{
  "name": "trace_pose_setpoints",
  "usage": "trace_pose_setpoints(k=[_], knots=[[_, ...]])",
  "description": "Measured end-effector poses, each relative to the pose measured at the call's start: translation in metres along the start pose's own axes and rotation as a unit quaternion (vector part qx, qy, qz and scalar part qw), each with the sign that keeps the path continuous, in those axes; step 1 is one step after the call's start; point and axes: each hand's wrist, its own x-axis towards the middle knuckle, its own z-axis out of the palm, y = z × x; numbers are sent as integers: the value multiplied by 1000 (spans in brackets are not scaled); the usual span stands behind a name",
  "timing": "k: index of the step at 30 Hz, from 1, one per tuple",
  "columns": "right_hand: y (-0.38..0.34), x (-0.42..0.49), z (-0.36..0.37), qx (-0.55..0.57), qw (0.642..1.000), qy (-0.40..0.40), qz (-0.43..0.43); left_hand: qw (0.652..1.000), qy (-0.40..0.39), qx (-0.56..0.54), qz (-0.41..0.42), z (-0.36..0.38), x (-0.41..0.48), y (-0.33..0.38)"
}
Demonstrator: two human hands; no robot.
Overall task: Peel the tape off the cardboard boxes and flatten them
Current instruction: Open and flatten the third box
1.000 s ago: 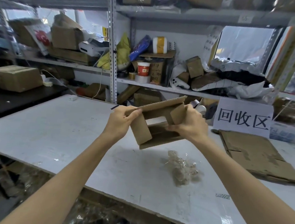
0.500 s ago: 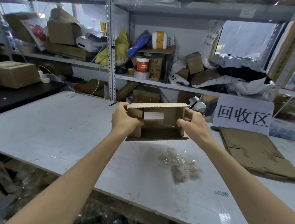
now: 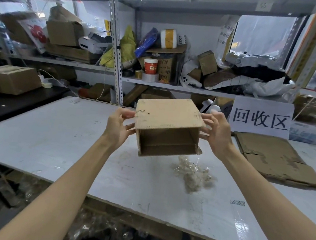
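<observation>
I hold a small brown cardboard box [image 3: 168,113] in the air above the white table [image 3: 57,140]. Its open side faces me and the inside looks bare. My left hand [image 3: 119,125] pinches the box's left wall, thumb on top and fingers below. My right hand [image 3: 217,133] holds the right edge between thumb and lower fingertips, with the other fingers spread. A wad of peeled clear tape [image 3: 192,171] lies on the table just below and to the right of the box.
Flattened cardboard [image 3: 275,159] lies at the right of the table, in front of a white paper sign [image 3: 261,118]. Metal shelves [image 3: 117,75] crammed with boxes, bags and tape rolls stand behind. A closed box [image 3: 11,79] sits on the black table to the left.
The box has been turned and squared up: earlier it was skewed with loose flaps, and now its open side faces me. Both hands have shifted to its left and right sides.
</observation>
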Motion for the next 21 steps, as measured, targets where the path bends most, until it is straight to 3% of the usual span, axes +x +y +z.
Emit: trace_pose_setpoints(k=[2, 5, 8, 12, 18, 21], knots=[[2, 5, 2, -88, 996, 26, -18, 999, 24, 23, -8, 4, 2, -1], [5, 8, -2, -164, 984, -31, -58, 997, 31, 75, 16, 7, 6, 1], [-1, 1, -1, -126, 987, -38, -88, 996, 75, 44, 22, 6, 9, 4], [-6, 2, 4, -80, 992, 30, -95, 989, 136, 60, 13, 5, 10, 8], [-7, 6, 8, -105, 990, 69, -58, 988, 54, 147, -11, 8, 4, 17], [-6, 8, -1, -76, 995, 55, -32, 992, -65, 95, -59, -3, 5, 24]])
